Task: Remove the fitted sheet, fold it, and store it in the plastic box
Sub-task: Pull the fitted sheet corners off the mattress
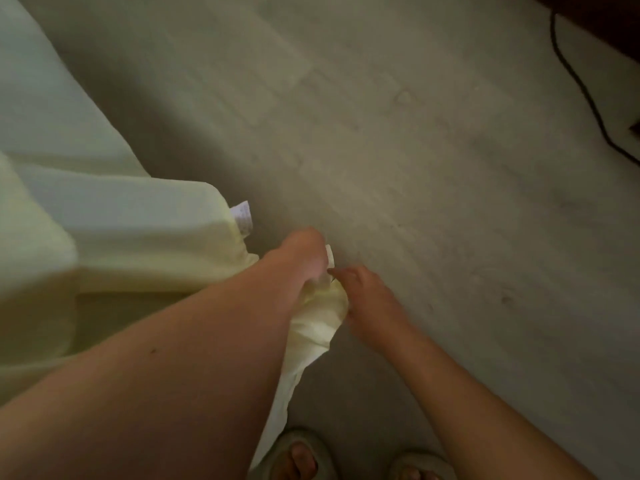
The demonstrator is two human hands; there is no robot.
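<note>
The pale yellow fitted sheet [121, 237] covers the mattress corner at the left, with a white label [242, 216] sticking out at the corner. A bunch of the sheet [318, 320] hangs off the corner toward the floor. My left hand [304, 254] grips this bunch from above, fingers curled round the fabric. My right hand [367, 299] pinches the same bunch from the right side, touching the left hand. The plastic box is out of view.
Light grey wood-look floor [415, 168] fills the right and top. A black cable [585, 91] runs down the far right. My feet in grey slippers [301, 455] stand at the bottom edge beside the bed.
</note>
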